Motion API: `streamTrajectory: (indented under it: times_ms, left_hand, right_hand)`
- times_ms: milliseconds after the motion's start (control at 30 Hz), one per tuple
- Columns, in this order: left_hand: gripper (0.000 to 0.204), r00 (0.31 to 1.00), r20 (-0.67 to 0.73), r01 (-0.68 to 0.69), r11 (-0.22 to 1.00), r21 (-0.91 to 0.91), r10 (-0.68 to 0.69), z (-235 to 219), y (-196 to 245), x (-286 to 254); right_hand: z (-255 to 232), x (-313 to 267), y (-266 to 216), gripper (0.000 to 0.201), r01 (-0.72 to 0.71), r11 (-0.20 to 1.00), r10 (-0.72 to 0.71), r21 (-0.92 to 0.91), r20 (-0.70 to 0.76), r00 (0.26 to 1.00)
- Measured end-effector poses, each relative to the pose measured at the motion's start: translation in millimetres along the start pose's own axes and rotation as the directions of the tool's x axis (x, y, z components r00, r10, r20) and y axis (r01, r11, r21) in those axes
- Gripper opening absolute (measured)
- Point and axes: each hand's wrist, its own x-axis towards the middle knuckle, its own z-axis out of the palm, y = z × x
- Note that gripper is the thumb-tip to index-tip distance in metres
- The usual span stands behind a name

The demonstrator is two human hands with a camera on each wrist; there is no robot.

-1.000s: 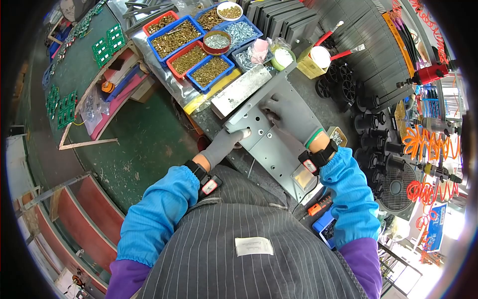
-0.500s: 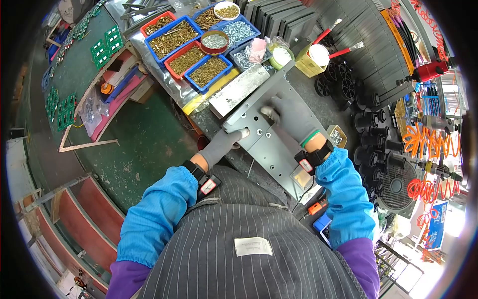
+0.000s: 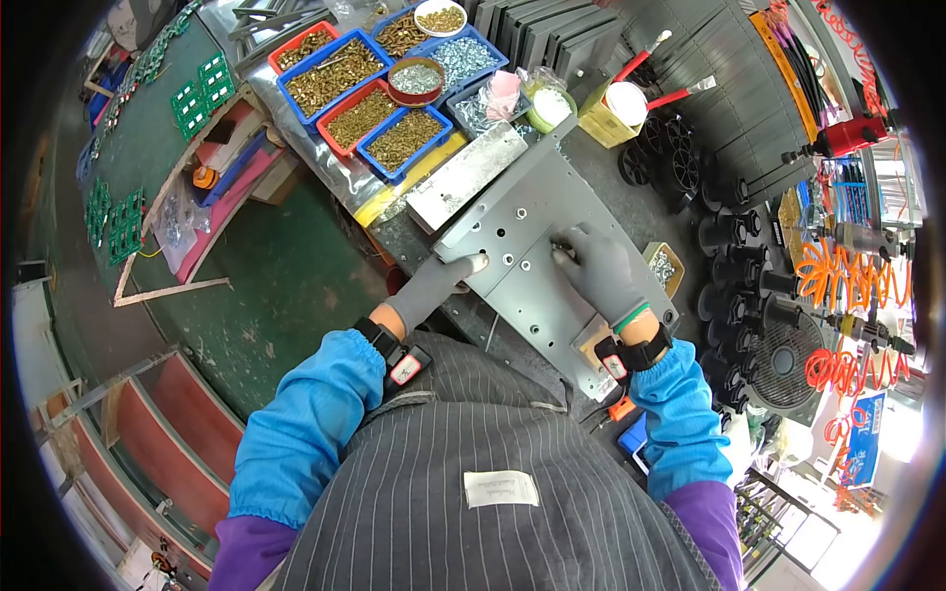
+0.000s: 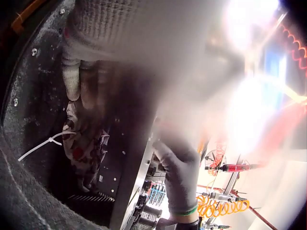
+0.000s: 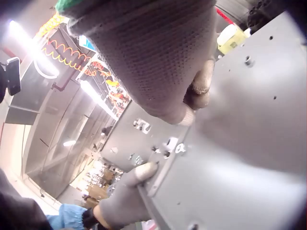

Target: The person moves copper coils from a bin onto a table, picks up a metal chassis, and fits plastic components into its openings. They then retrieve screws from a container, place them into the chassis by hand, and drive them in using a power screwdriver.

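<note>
A grey sheet-metal panel point(image 3: 527, 305) with holes lies slanted in front of me, its upright flange running up to the far end. My gloved left hand point(image 3: 431, 288) grips its near left edge, thumb on top; the right wrist view shows that thumb beside the flange too. Over the panel's right half is my gloved right hand point(image 3: 599, 271), fingers bent and fingertips close over the metal. I cannot tell whether something small is in them. Several small round fasteners sit on the panel, among them a raised fastener point(image 3: 521, 213) beyond the right hand.
Blue and red bins of brass and silver hardware, including a blue bin point(image 3: 404, 143), stand at the far left beside a pale metal block point(image 3: 467, 175). A small box of hardware point(image 3: 664, 268) is at the right. A red power driver point(image 3: 852, 136) hangs further right.
My right hand has drawn back from the panel's far part toward its near right side, uncovering a fastener there. The left hand keeps its grip on the edge.
</note>
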Motion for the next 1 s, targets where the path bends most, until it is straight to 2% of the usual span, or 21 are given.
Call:
streamTrajectory:
  times_ms: [33, 100, 133, 200, 300, 400, 533, 600, 700, 733, 800, 900, 1000]
  left_hand:
    - [0.052, 1.000, 0.000, 0.004, 1.000, -0.006, -0.004, -0.4, -1.2, 0.2]
    - [0.053, 1.000, 0.000, 0.008, 1.000, -0.012, -0.008, -1.3, -4.0, 2.2]
    - [0.054, 1.000, 0.008, 0.006, 1.000, -0.021, -0.006, -2.2, -5.6, 3.1]
    - [0.054, 1.000, 0.015, 0.004, 1.000, -0.028, -0.004, -2.9, -6.7, 3.5]
    - [0.055, 1.000, 0.006, 0.025, 0.999, -0.035, -0.025, -3.7, -7.2, 1.7]
    - [0.054, 0.999, 0.023, -0.022, 0.999, -0.024, 0.023, -4.2, -8.7, 3.6]
    - [0.054, 1.000, 0.029, 0.009, 0.999, -0.036, -0.008, -6.2, -11.7, 6.5]
    - [0.056, 0.999, 0.038, 0.017, 0.999, -0.045, -0.015, -6.4, -10.6, 5.8]
    - [0.055, 0.998, 0.049, 0.034, 0.998, -0.044, -0.032, -4.1, -4.8, 2.5]
    - [0.055, 0.998, 0.047, 0.033, 0.999, -0.033, -0.032, -3.7, -4.0, 2.5]
    - [0.054, 0.999, 0.043, 0.033, 0.999, -0.022, -0.032, -3.8, -3.6, 2.1]
    - [0.054, 0.998, 0.046, 0.046, 0.998, -0.033, -0.044, -4.3, -3.5, 2.1]
    - [0.055, 0.998, 0.038, 0.043, 0.999, -0.019, -0.042, -4.2, -3.9, 2.5]
  right_hand:
    - [-4.9, -0.3, -12.2, 0.025, -0.002, 1.000, 0.002, 0.002, -0.002, 1.000]
    - [-11.5, -2.5, -39.9, 0.023, 0.012, 0.982, -0.020, 0.189, 0.042, 0.999]
    - [-6.7, -2.8, -47.3, 0.023, 0.011, 0.982, -0.019, 0.191, 0.041, 0.999]
    - [0.9, -1.5, -58.8, 0.022, 0.123, 0.983, -0.127, 0.138, 0.022, 0.992]
    - [15.7, 4.3, -60.2, 0.022, 0.150, 0.979, -0.148, 0.139, -0.028, 0.989]
    - [13.3, 6.5, -59.9, 0.021, 0.174, 0.981, -0.174, 0.090, -0.001, 0.985]
    - [12.5, 8.7, -60.2, 0.021, 0.186, 0.981, -0.188, 0.061, 0.031, 0.982]
    - [12.6, 9.7, -60.8, 0.025, 0.161, 0.986, -0.157, -0.046, 0.074, 0.985]
    - [4.1, 10.2, -63.2, 0.022, 0.170, 0.982, -0.160, -0.086, 0.112, 0.981]
    - [3.0, 9.3, -63.2, 0.022, 0.168, 0.982, -0.159, -0.087, 0.110, 0.981]
    - [1.9, 7.1, -64.2, 0.025, 0.205, 0.978, -0.205, -0.031, 0.006, 0.979]
    - [-4.1, 5.1, -66.4, 0.028, 0.261, 0.965, -0.259, -0.021, 0.071, 0.963]
    - [4.6, 6.3, -63.5, 0.028, 0.216, 0.974, -0.212, -0.073, 0.051, 0.976]
